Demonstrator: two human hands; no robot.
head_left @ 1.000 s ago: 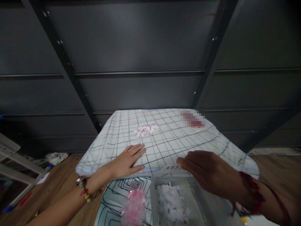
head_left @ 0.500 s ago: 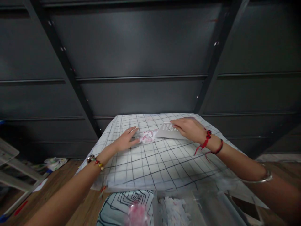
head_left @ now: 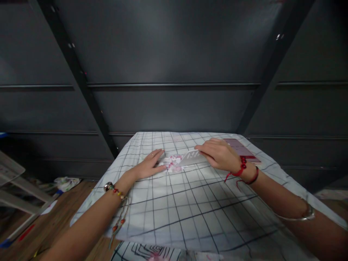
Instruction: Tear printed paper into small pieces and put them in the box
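My left hand [head_left: 148, 166] lies flat on the grid-patterned cloth, its thumb apart from the fingers. Between the hands are small pink and white pieces [head_left: 172, 165], which look loose or in clear film; I cannot tell which. My left fingertips and thumb reach their left side. My right hand [head_left: 219, 154] grips the upper edge of a thin white slotted plastic piece [head_left: 190, 158], held tilted. Its left end meets the pink and white pieces. My right palm hides the rest of the plastic piece.
The white cloth with dark grid lines [head_left: 168, 203] covers the table. A pinkish-purple flat sheet [head_left: 241, 149] lies behind my right hand. Dark panels [head_left: 174, 112] rise behind the table. A pale metal frame [head_left: 24, 199] stands on the left. At the bottom edge is a black-lined patterned cloth [head_left: 146, 250].
The view has shifted, so the box at the bottom has mostly left it and more of the purplish sheet shows. My right hand still holds the white piece, now seen more edge-on.
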